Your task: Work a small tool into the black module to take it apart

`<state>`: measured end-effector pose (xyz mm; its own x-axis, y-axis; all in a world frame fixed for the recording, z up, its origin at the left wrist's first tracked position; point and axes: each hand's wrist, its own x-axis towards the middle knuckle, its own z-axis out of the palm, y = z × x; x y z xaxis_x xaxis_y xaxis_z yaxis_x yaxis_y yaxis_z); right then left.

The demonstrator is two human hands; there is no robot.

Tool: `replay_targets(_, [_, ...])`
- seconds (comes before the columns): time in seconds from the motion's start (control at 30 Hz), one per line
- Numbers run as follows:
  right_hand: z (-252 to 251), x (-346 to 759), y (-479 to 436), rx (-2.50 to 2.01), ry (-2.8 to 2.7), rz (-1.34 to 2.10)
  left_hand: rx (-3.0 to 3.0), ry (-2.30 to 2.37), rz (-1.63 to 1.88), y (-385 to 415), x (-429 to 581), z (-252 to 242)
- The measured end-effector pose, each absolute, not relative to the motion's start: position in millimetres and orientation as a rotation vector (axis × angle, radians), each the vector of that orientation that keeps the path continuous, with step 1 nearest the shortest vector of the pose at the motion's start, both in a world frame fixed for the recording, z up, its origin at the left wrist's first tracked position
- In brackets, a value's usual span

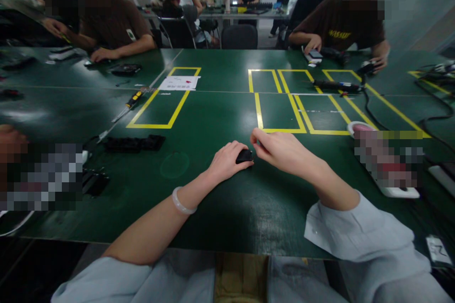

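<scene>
My left hand (226, 162) rests on the green table (216, 218), thumb and fingers closed around a small black block-like piece (244, 155). The piece lies at the tabletop; its exact kind cannot be made out. Just right of it, my right hand (282, 152) hovers with curled fingers and the thumb pressed in a pinch. Whatever it pinches, if anything, is hidden. The two hands are close but apart.
Yellow tape rectangles (280, 130) mark the table ahead. Left lie a black strip-like part (133, 143) and a yellow-black screwdriver (134, 99); a paper sheet (180, 83) lies beyond. Right is a pixelated white-edged object (401, 192), with cables (432, 116). Co-workers sit opposite.
</scene>
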<state>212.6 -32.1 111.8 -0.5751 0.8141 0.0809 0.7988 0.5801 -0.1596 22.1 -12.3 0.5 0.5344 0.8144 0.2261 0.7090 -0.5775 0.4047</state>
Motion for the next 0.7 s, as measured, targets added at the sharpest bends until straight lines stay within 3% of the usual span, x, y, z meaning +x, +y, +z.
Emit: replay_targets(0.7, [114.2, 212.5, -33.9, -1.361, -2.639, 0.234, 2.48, 1.273, 0.582, -12.9, 21.7, 2.7])
